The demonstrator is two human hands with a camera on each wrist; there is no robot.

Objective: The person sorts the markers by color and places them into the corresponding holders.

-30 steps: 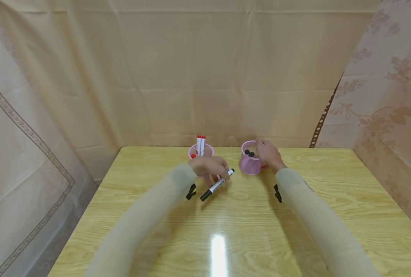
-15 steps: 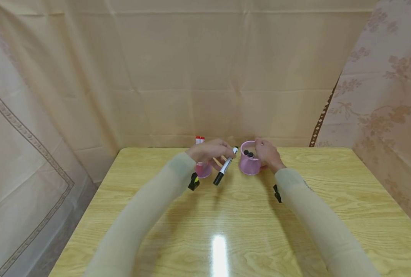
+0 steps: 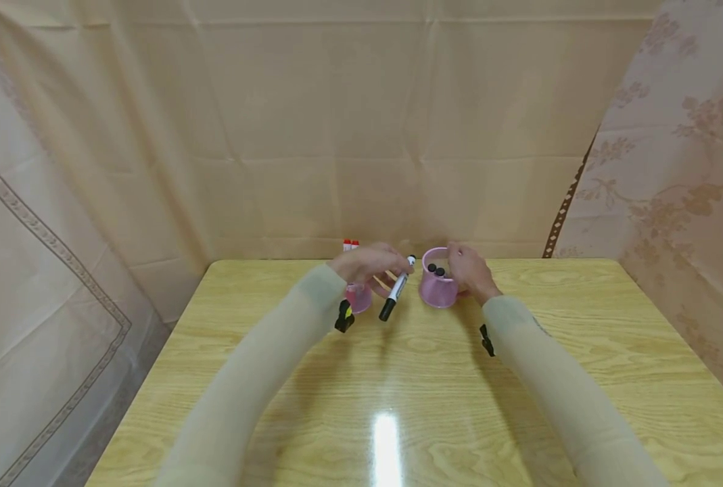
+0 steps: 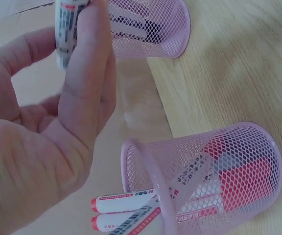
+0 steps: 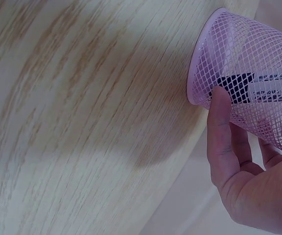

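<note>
My left hand (image 3: 370,262) pinches a whiteboard marker (image 3: 400,287) with a white barrel and black cap, tilted in the air between two pink mesh pen cups. Only part of that marker (image 4: 68,34) shows in the left wrist view. Behind the left hand stands the left pen cup (image 3: 362,301), holding several red-capped markers (image 4: 121,203) and partly hidden. My right hand (image 3: 473,274) grips the right pen cup (image 3: 437,293) at its right side and rim. Inside that cup two black-ended markers (image 5: 275,84) lean together. In the right wrist view, fingers (image 5: 219,132) lie against the mesh.
Both cups stand near the back edge of a wooden table (image 3: 446,406). A beige cloth (image 3: 312,135) hangs right behind it, with patterned cloth (image 3: 690,169) on the right and pale cloth (image 3: 44,284) on the left. Light glares off the tabletop.
My left hand has lifted the marker up and to the right, from low in front of the left cup to beside the right cup. It barely moves lately. The right hand stays on its cup.
</note>
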